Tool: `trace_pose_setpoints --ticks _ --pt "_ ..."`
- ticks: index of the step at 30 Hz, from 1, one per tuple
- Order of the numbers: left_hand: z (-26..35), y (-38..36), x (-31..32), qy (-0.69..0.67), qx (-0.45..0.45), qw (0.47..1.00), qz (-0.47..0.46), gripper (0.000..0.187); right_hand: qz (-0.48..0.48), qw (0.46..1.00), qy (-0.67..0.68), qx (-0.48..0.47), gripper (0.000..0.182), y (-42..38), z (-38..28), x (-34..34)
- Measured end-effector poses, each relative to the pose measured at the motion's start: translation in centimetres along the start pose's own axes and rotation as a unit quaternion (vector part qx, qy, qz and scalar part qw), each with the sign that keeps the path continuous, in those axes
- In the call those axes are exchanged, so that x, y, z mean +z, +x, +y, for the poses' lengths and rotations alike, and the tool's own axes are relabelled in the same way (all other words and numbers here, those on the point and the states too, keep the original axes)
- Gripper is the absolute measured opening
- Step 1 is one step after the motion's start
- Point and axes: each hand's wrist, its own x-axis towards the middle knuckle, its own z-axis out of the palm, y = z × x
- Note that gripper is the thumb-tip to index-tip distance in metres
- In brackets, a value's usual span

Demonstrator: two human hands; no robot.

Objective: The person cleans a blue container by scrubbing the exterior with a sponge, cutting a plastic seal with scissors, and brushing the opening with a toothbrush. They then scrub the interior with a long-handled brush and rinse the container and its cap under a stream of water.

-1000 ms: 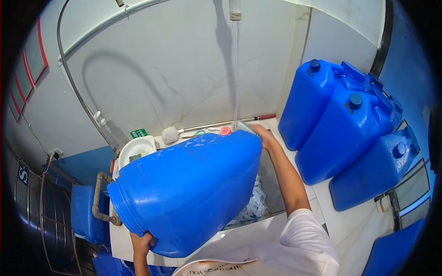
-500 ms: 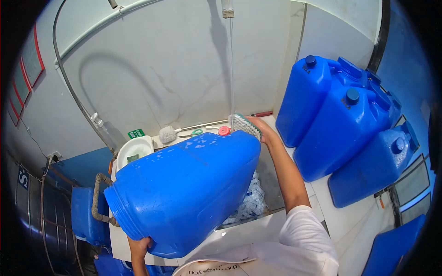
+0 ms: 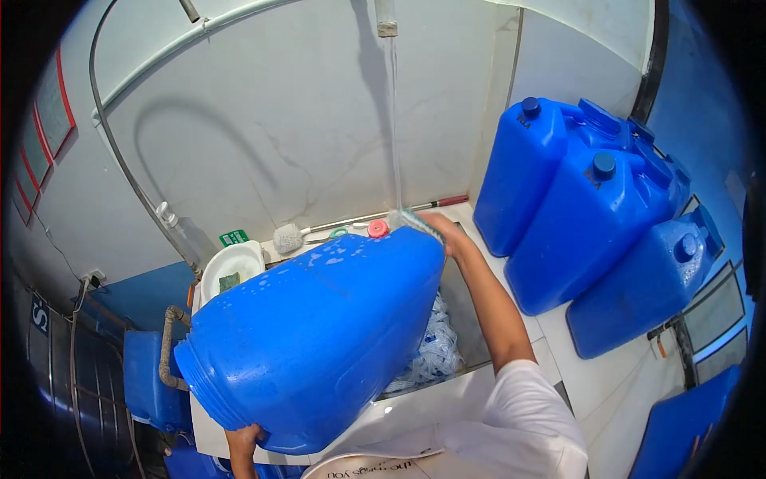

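A large blue plastic jug [image 3: 319, 327] lies tilted across the sink, its threaded neck towards the lower left and water drops on its upper side. My left hand [image 3: 244, 437] grips the jug at its lower edge near the neck; part of the fingers is hidden. At the jug's far right end, my right hand [image 3: 444, 233] is closed around a scrub brush [image 3: 420, 224], which is partly blurred. A thin stream of water [image 3: 395, 128] falls from the spout [image 3: 387, 28] onto the brush area.
Several blue jugs [image 3: 586, 215] stand at the right. Behind the held jug are a white basin [image 3: 233, 259] with a green sponge [image 3: 230, 281], a round-headed brush [image 3: 287, 238] and a red round object [image 3: 378, 229]. Crumpled plastic wrap [image 3: 435, 343] lies in the sink [image 3: 471, 319].
The brush in my right hand has tipped lower, with its bristles turned from view towards the jug's end. The whole view has shifted slightly; my left hand keeps its hold.
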Motion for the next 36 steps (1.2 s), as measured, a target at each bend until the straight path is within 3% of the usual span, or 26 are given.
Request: trace_pose_setpoints --ticks 2,4,7,10,12,14,15,17,20,21,22,23,24,25,26,27,29,31,32,34,35,36 --pt "-0.3 0.2 0.5 -0.02 0.009 0.999 -0.036 0.029 -0.041 0.998 -0.039 -0.029 0.031 1.9 0.5 0.0" --pt "-0.5 0.6 0.4 -0.021 0.007 0.999 -0.034 0.028 0.016 0.979 -0.183 -0.087 0.031 1.6 9.6 1.2" --pt "1.3 0.7 0.1 -0.024 0.015 0.999 -0.033 0.026 0.052 0.975 -0.211 -0.043 0.03 -1.6 21.0 2.3" --pt "3.0 0.7 1.4 -0.041 0.015 0.998 -0.044 0.025 0.028 0.982 -0.184 -0.024 0.03 -1.1 19.0 1.3" --pt "2.8 0.4 1.3 -0.053 0.007 0.997 -0.051 0.025 0.01 0.991 -0.128 -0.025 0.03 0.6 12.7 0.1" --pt "1.7 0.9 1.0 -0.057 0.0 0.993 -0.1 0.027 0.004 0.998 0.008 0.06 0.034 1.0 4.4 0.5" --pt "1.6 0.8 1.4 -0.057 0.002 0.993 -0.1 0.027 0.004 0.998 0.008 0.058 0.034 0.8 4.4 0.7" --pt "1.5 0.4 2.3 -0.095 0.017 0.993 -0.067 0.026 0.069 0.988 0.072 0.115 0.044 0.1 5.6 1.6" --pt "1.5 0.8 1.3 -0.071 0.012 0.996 -0.053 0.026 0.18 0.972 -0.138 0.063 0.048 -3.2 18.2 2.9" --pt "3.1 0.9 1.3 -0.036 0.01 0.998 -0.052 0.024 0.101 0.961 -0.238 0.098 0.046 -3.1 23.2 0.3" --pt "3.7 1.3 1.6 -0.036 0.011 0.998 -0.051 0.024 0.02 0.934 -0.332 0.133 0.044 -2.3 26.6 -3.2" --pt "4.2 1.6 1.7 -0.012 0.025 0.999 -0.042 0.02 -0.066 0.862 -0.499 0.057 0.04 -1.5 24.2 -4.5" --pt "4.7 2.0 1.8 0.014 0.038 0.999 -0.036 0.016 -0.147 0.753 -0.641 -0.022 0.038 -0.9 21.9 -5.8" --pt "5.0 2.6 1.6 0.048 0.045 0.997 -0.038 0.011 0.105 0.817 -0.566 -0.038 0.035 3.6 25.7 -10.9" --pt "5.5 3.0 1.6 0.052 0.044 0.997 -0.043 0.011 0.203 0.826 -0.523 0.058 0.035 -1.9 13.5 -6.3" --pt "6.1 3.6 1.8 0.111 0.054 0.99 -0.075 0.011 0.312 0.777 -0.542 -0.065 0.035 -2.7 9.2 -5.7" --pt "7.1 4.7 3.0 0.228 0.103 0.96 -0.124 0.015 0.337 0.722 -0.587 -0.143 0.034 -1.3 2.6 -6.2" --pt "7.1 5.9 5.2 0.255 0.133 0.947 -0.143 0.017 0.316 0.674 -0.608 -0.277 0.028 0.9 -1.3 -6.6" --pt "6.7 6.4 6.4 0.278 0.162 0.933 -0.163 0.019 0.316 0.676 -0.606 -0.276 0.028 2.1 -2.1 -7.2" --pt "5.6 7.5 8.6 0.292 0.155 0.928 -0.172 0.02 0.31 0.568 -0.723 -0.24 0.024 4.7 -2.0 -8.9" --pt "4.8 8.0 9.4 0.304 0.148 0.924 -0.178 0.021 0.308 0.57 -0.723 -0.24 0.024 5.6 -0.9 -9.4" --pt "3.6 8.8 10.0 0.315 0.149 0.919 -0.182 0.023 0.375 0.489 -0.735 -0.281 0.023 6.9 0.4 -9.9"
